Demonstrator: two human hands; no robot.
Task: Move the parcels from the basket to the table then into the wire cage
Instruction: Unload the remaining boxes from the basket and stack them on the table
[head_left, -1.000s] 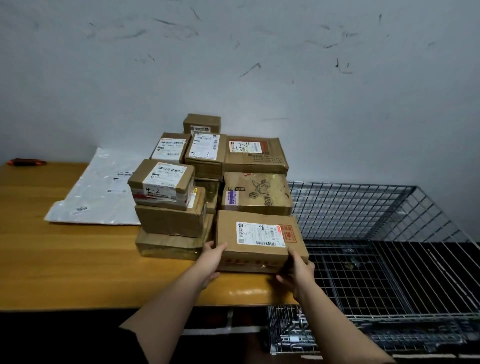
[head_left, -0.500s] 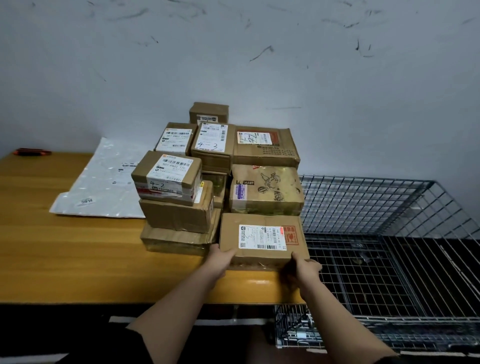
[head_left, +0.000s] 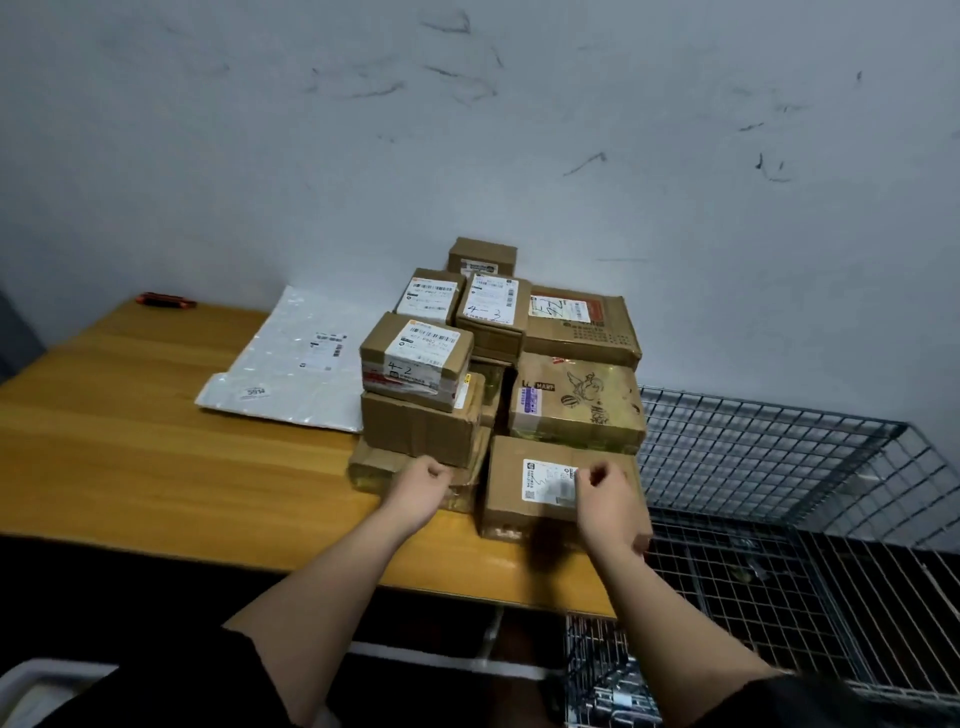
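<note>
Backdrop: grey scuffed wall (head_left: 571, 130) is seen behind a wooden table (head_left: 130, 441), with the wire cage (head_left: 779, 467) set against the table's right edge.
Head view, parcels: a stack of cardboard parcels (head_left: 493, 338) is piled toward the table's right end, reaching from the back edge almost to the front edge.
Front parcel (head_left: 519, 499): laid flat at the front right corner of the table, label up, just beside the cage.
Labelled box (head_left: 418, 358): marked "4-2", set on top of a plain box, which is stacked on a flat parcel at the left side of the pile.
Left hand (head_left: 421, 488): held over the front of the flat bottom parcel, left of the front parcel; the fingers are curled into a loose fist and nothing is seen to be gripped.
Right hand (head_left: 608, 504): held over the right half of the front parcel, partly covering its label; the fingers are curled in and nothing is held. Contact with the parcel cannot be judged, as the hand is blurred.
Other items: a white plastic mailer (head_left: 291, 364) is laid flat left of the pile; a small orange and black object (head_left: 166, 300) is seen at the back left corner.
</note>
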